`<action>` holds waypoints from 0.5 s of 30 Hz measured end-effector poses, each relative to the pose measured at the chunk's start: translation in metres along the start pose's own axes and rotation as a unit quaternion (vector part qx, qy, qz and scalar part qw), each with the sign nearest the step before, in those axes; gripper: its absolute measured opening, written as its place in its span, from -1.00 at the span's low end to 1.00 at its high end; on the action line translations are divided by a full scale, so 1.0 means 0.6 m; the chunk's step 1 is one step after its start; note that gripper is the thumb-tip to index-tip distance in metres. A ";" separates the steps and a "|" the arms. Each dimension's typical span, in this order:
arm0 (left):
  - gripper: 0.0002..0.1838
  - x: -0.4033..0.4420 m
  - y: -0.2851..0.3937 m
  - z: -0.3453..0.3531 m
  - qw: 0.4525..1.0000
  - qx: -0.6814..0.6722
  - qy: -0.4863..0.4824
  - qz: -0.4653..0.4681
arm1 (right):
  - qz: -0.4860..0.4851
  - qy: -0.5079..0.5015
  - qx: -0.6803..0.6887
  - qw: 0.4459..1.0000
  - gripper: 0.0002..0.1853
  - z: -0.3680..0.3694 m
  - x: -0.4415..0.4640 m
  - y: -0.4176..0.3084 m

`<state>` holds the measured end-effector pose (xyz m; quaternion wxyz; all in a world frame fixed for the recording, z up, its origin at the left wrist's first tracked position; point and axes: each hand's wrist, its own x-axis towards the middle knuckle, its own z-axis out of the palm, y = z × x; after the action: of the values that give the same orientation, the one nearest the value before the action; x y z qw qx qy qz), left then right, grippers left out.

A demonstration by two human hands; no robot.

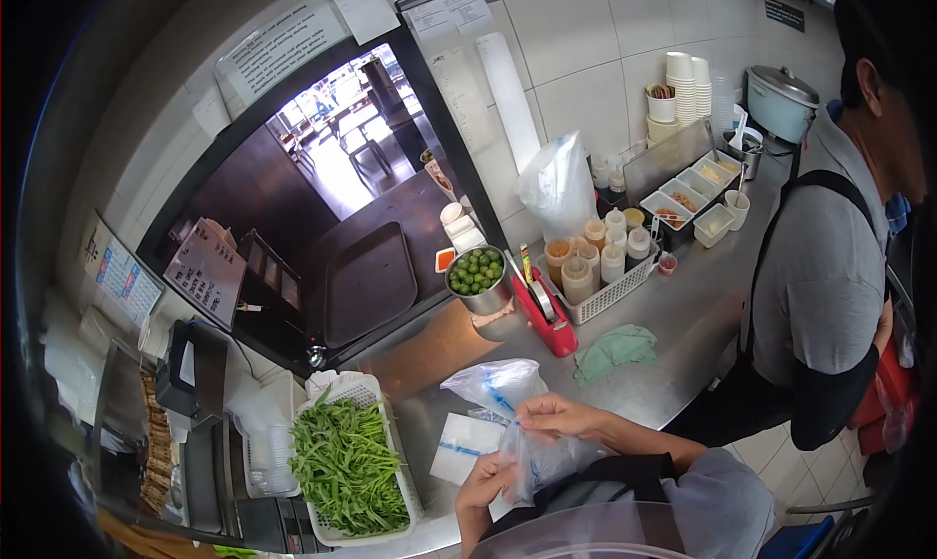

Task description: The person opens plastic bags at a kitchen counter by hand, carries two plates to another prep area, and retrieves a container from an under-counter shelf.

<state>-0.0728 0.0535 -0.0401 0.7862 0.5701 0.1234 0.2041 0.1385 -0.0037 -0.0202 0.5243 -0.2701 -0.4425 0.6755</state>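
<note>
A clear plastic bag [547, 461] is held between my two hands, close to my body at the counter's front edge. My right hand [556, 415] pinches its upper edge. My left hand [485, 481] has its fingers closed on the bag's left side. Just beyond my hands lies another clear bag [493, 381] with blue marks. To the left of it, a white packet [467, 449] with a blue stripe rests on the steel counter [420, 403].
Left: a white basket [410, 496] of leafy greens. Ahead: a metal pot [488, 300] of green limes, a red tape dispenser [547, 315], a green cloth [615, 352] and a bottle basket [615, 295]. A co-worker [820, 266] stands at the right. A dark tray [371, 286] lies beyond the hatch.
</note>
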 end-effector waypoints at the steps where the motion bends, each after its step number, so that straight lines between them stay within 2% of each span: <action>1: -0.76 0.003 -0.004 -0.006 0.993 -0.068 -0.032 0.091 | 0.028 -0.035 0.014 0.999 -0.75 -0.010 0.000 0.012; 3: -0.78 0.000 -0.014 -0.019 0.966 -0.202 0.012 0.164 | 0.062 -0.107 -0.023 0.992 -0.76 -0.030 -0.005 0.019; 4: -0.79 -0.010 -0.019 -0.027 0.948 -0.269 0.088 0.148 | 0.081 -0.146 -0.043 0.985 -0.76 -0.038 -0.009 0.019; 6: -0.80 -0.014 -0.025 -0.041 0.940 -0.298 0.110 0.126 | -0.014 -0.100 -0.016 0.995 -0.79 -0.046 -0.021 0.002; 8: -0.81 0.019 -0.007 -0.050 0.969 -0.220 0.006 0.111 | -0.105 -0.083 -0.007 0.991 -0.81 -0.064 -0.011 -0.024; 9: -0.83 0.034 0.016 -0.043 0.989 -0.088 0.066 0.099 | -0.148 -0.090 -0.010 0.985 -0.82 -0.074 0.003 -0.038; 10: -0.85 0.052 0.041 -0.034 0.988 0.045 0.126 0.082 | -0.158 -0.017 -0.049 0.986 -0.84 -0.071 0.013 -0.053; 12: -0.91 0.089 0.074 -0.027 0.945 0.222 0.221 0.098 | -0.175 0.129 -0.130 0.967 -0.86 -0.056 0.028 -0.078; 15: -0.92 0.153 0.076 -0.015 0.864 0.255 0.347 0.259 | -0.230 0.296 -0.277 0.885 -0.92 -0.068 0.074 -0.043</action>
<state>-0.0037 0.1157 0.0037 0.4384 0.6547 0.2843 0.5462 0.1708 0.0529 -0.0121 0.6754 -0.4827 -0.4852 0.2746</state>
